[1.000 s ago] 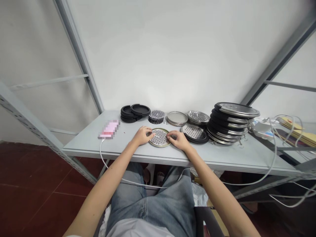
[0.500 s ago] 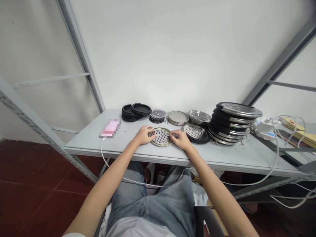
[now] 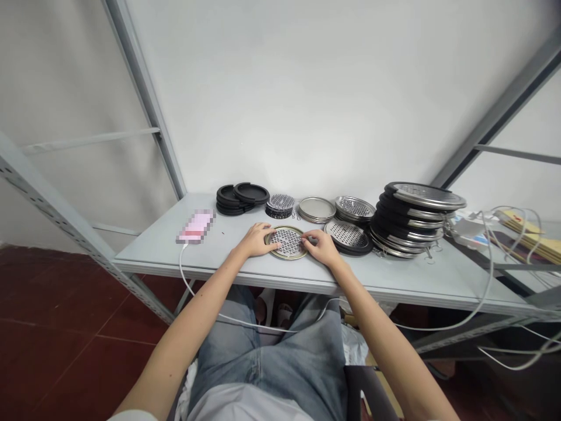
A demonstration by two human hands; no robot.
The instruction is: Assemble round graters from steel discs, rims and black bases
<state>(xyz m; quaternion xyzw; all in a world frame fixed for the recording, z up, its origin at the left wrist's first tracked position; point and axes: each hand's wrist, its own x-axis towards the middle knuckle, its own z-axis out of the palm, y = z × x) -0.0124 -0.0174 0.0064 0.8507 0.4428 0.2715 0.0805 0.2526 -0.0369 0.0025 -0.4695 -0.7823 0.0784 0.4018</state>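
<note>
On the table in front of me lies a round grater plate [image 3: 288,242], its raised teeth showing inside a gold-toned metal ring. My left hand [image 3: 258,240] grips its left rim, thumb over the near side and fingers on the far side. At the right rim, my right hand [image 3: 321,247] is closed with thumb and fingertips on the edge. Close to the right hand sits a grater disc in a black holder [image 3: 349,235]. Behind the plate is a small stack of perforated discs [image 3: 280,203], beside a stack of plain metal rings or lids [image 3: 316,209].
Black round holders [image 3: 250,193] are piled at the back left. A tall stack of assembled graters [image 3: 412,219] stands on the right, with another grater stack [image 3: 354,207] nearby. A phone [image 3: 196,227] with a white cable lies left. Yellow envelopes [image 3: 532,231] lie far right.
Almost nothing differs. Both hands stay on the rim of the grater plate, with only a very slight shift of the view.
</note>
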